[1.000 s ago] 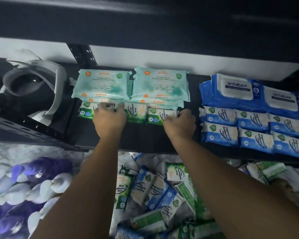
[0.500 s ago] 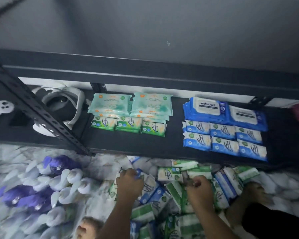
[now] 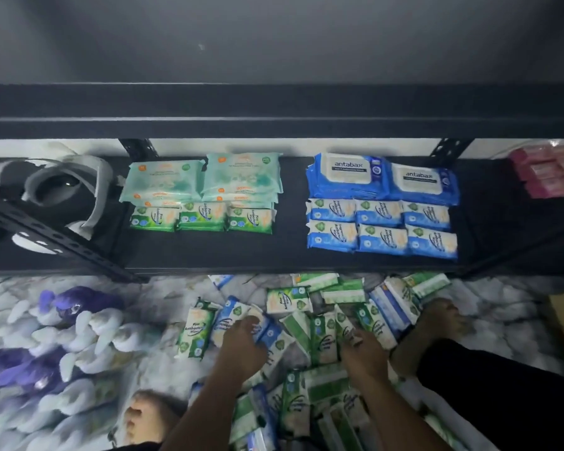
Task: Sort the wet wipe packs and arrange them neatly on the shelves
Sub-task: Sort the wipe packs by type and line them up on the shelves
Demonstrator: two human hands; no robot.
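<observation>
A loose pile of small green and blue wet wipe packs [image 3: 287, 299] lies on the marbled floor below the black shelf [image 3: 209, 255]. My left hand [image 3: 241, 346] curls its fingers over a blue pack [image 3: 269, 335] in the pile. My right hand [image 3: 362, 356] grips a green pack [image 3: 345, 323] beside it. On the shelf, three green packs [image 3: 201, 219] sit in a row before two teal stacks [image 3: 241, 172]. To the right, small blue packs [image 3: 381, 236] form two rows in front of two large Antabax packs [image 3: 349, 172].
A white headset [image 3: 62, 187] sits at the shelf's left end behind a slanted black brace [image 3: 56, 242]. Pink packs [image 3: 551, 170] lie at the far right. A purple and white knotted cushion [image 3: 62, 336] covers the floor left. My bare feet [image 3: 440, 320] flank the pile.
A second ago both hands pressed against the green packs on the shelf. They have since dropped to the floor pile and now close on packs there. The view has pulled back and lower.
</observation>
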